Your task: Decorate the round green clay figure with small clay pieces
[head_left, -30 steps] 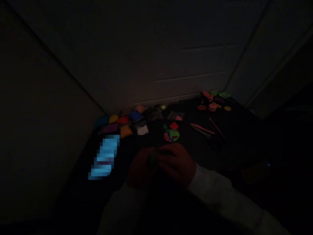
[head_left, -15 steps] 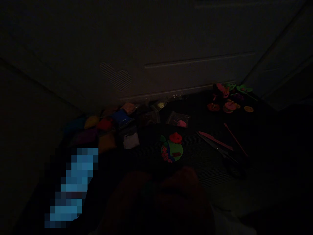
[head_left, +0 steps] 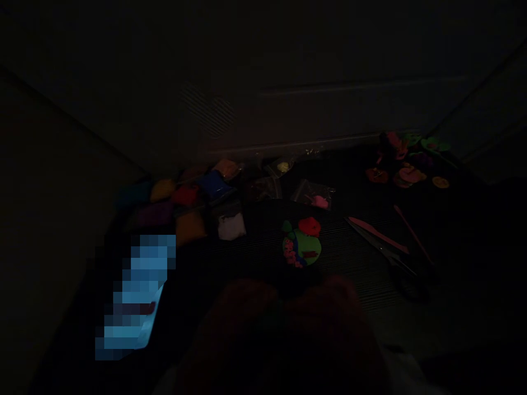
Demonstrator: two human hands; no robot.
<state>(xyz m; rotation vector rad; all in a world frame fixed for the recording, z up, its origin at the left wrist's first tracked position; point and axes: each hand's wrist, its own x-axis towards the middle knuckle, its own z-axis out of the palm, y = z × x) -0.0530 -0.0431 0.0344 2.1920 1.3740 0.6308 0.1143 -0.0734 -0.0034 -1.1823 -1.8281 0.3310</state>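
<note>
The light is very dim. My left hand (head_left: 241, 310) and my right hand (head_left: 337, 307) are close together at the bottom centre, fingers curled inward. Between them shows a faint dark green patch (head_left: 274, 314), too dark to name. Just beyond my hands lies a round green clay piece (head_left: 307, 247) with a blue band, small pink flowers, a brown bar and a red clay shape (head_left: 309, 226) at its top edge. Right of it, scissors (head_left: 382, 249) lie with blades pointing away, beside a flat pink strip (head_left: 379, 233) and a thin pink stick (head_left: 414, 235).
Several bags of coloured clay, including blue (head_left: 216, 185), white (head_left: 231, 226) and orange (head_left: 190, 226), lie at left. A bag with pink clay (head_left: 319, 201) is at centre. Coloured clay shapes (head_left: 409, 174) sit back right. A lit, blurred-out screen (head_left: 142, 291) stands at left; a wall (head_left: 321, 115) rises behind.
The whole view has shifted, so everything on the table appears farther right and slightly higher. My hands stay together in front of the green clay piece.
</note>
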